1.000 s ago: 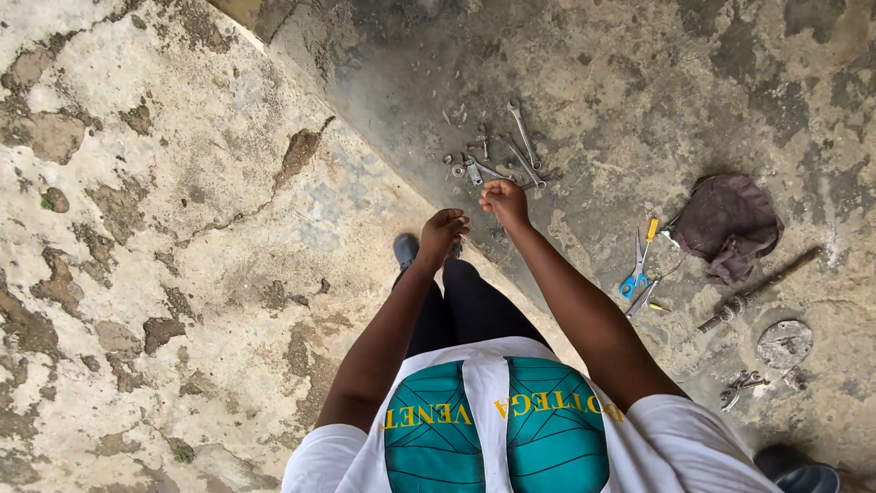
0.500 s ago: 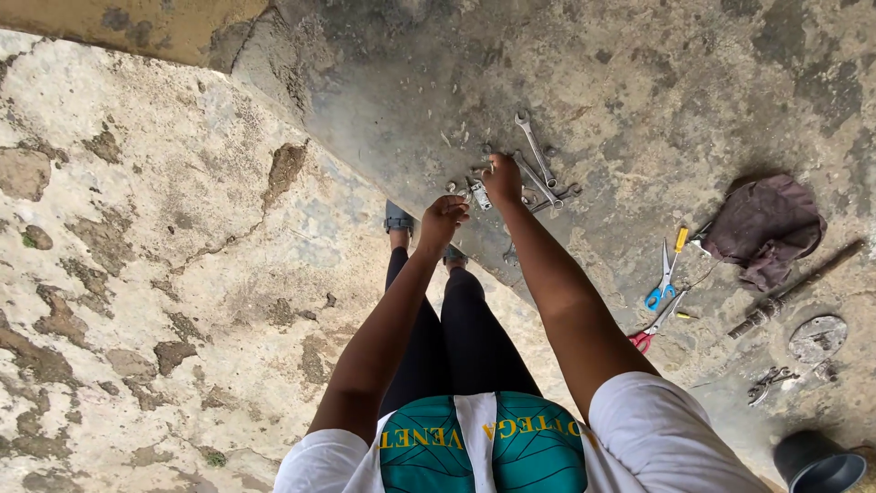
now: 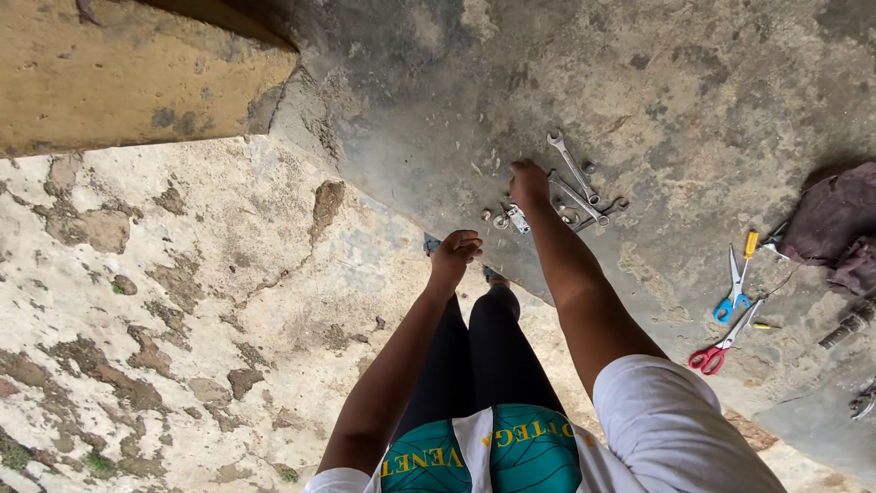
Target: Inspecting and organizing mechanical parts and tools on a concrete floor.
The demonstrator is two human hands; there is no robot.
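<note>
Bottom centre of frame: white sleeves and a green-and-white top, black trousers running up the middle. Both arms stretch straight out from the shoulders toward the centre of the frame.

Left hand point(image 3: 456, 251), frame centre: arm nearly straight, wrist bent, fingers curled loosely under. Whether it holds anything can't be told; it looks empty, hanging over the edge where the pale cracked floor point(image 3: 155, 301) meets the darker concrete slab point(image 3: 693, 82). Just beyond it a dark shoe tip point(image 3: 431, 244) peeks out.

Right hand point(image 3: 529, 181), a little above and right of centre: arm fully extended, hand reaching further than the left, fingers bent down onto the slab. It's right at the pile of wrenches point(image 3: 577, 183), touching or just beside the nearest one; an actual grip can't be made out. Small metal fittings point(image 3: 511, 217) lie just below-left of that hand. The wrenches fan out to the hand's right, upper centre of frame.

The two hands are apart, right ahead of left.

Right side of frame, well apart from the hands: blue-handled scissors point(image 3: 733, 292), red-handled scissors point(image 3: 716, 351), a yellow-handled screwdriver point(image 3: 748, 245). Far right edge: a dark maroon cloth point(image 3: 835, 219). Upper left corner: a yellowish wall block point(image 3: 119, 73).
</note>
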